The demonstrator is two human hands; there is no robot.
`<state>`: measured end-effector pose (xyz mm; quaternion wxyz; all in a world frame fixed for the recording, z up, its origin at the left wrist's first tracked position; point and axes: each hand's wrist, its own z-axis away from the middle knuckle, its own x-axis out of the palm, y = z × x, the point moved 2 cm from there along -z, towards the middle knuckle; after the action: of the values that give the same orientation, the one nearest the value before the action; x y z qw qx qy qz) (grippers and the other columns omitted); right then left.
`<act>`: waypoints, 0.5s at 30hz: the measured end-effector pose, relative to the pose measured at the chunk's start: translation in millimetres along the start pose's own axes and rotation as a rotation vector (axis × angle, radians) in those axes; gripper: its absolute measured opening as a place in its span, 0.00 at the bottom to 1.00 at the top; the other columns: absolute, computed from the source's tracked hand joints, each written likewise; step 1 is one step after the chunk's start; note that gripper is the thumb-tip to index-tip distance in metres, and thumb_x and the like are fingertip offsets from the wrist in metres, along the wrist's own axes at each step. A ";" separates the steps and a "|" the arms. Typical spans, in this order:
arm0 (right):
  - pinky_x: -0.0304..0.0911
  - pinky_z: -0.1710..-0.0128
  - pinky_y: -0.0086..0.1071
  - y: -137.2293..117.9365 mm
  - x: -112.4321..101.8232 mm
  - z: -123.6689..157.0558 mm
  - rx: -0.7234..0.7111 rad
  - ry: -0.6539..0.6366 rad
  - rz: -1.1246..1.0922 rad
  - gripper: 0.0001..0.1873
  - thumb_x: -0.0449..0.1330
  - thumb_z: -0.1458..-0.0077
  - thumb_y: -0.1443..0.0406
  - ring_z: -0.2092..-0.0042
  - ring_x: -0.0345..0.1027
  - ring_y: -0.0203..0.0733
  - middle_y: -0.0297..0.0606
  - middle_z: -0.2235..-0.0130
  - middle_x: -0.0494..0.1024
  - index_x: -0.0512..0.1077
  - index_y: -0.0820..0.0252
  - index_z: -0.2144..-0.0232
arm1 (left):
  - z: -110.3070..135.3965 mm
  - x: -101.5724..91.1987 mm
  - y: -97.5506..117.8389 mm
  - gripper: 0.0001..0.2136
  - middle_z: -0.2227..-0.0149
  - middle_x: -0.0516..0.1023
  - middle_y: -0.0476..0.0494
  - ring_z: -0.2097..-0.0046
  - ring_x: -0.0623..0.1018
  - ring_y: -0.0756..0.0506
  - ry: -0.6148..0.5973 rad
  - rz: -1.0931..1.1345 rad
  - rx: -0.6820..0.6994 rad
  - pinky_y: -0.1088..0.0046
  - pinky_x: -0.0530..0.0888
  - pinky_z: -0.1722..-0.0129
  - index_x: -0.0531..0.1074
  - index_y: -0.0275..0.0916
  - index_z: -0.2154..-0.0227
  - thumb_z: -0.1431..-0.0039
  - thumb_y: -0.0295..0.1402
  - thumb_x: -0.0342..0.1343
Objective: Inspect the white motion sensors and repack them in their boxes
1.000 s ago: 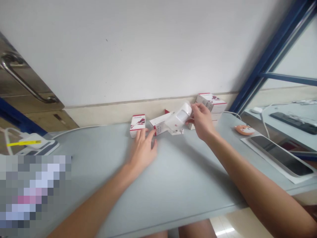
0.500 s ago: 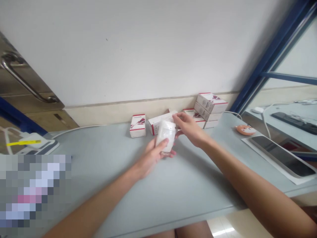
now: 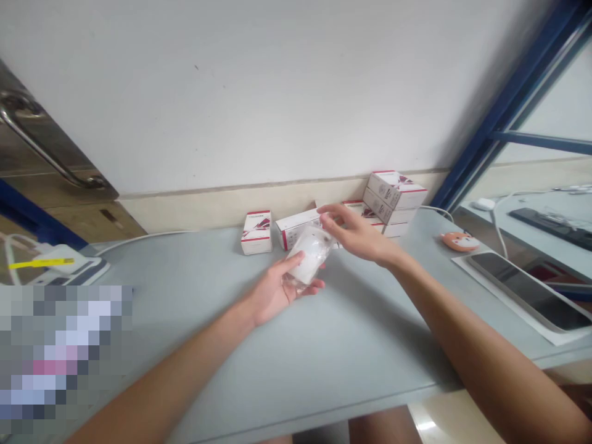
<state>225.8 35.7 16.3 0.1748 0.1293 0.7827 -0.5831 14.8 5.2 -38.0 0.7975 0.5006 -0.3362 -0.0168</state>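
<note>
The **white device in a clear plastic bag** point(image 3: 309, 254) is held above the middle of the bench's far half, cradled palm-up in the **left hand** point(image 3: 275, 293), with the thumb laid across its front and the fingers curled under its lower end. The grasp on it is firm enough to keep it off the bench. The **right hand** point(image 3: 356, 235) is held open just above and to the right of the bag, its **fingertips** point(image 3: 326, 219) at or almost at the bag's top end; whether contact is made cannot be told.

Along the far edge of the **bench** point(image 3: 365, 345), near the wall, **white-and-red cardboard boxes** are set out: a **single upright box** point(image 3: 256, 233), a **box lying on its side** point(image 3: 296, 228) just behind the bag, and a **stack of boxes** point(image 3: 388, 200) behind the right hand. Toward the right edge lie an **orange fox-shaped item** point(image 3: 459, 242) and a **dark-screened tablet** point(image 3: 527, 291) on a **white sheet** point(image 3: 509, 302). A **white cable** point(image 3: 148, 237) runs along the far edge. The lower-left corner is pixelated, so nothing can be told there.
</note>
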 end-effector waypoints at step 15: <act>0.58 0.75 0.33 -2.9 -6.8 -3.5 -0.055 0.380 -0.173 0.16 0.64 0.38 0.50 0.74 0.62 0.37 0.34 0.72 0.74 0.74 0.56 0.67 | -2.0 -0.7 -1.7 0.21 0.47 0.83 0.32 0.58 0.85 0.43 -0.110 -0.039 0.011 0.69 0.79 0.57 0.76 0.36 0.43 0.30 0.46 0.59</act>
<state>230.4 38.2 22.6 -0.0232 0.1646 0.8253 -0.5396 15.9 6.3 -40.2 0.7746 0.5096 -0.3699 -0.0581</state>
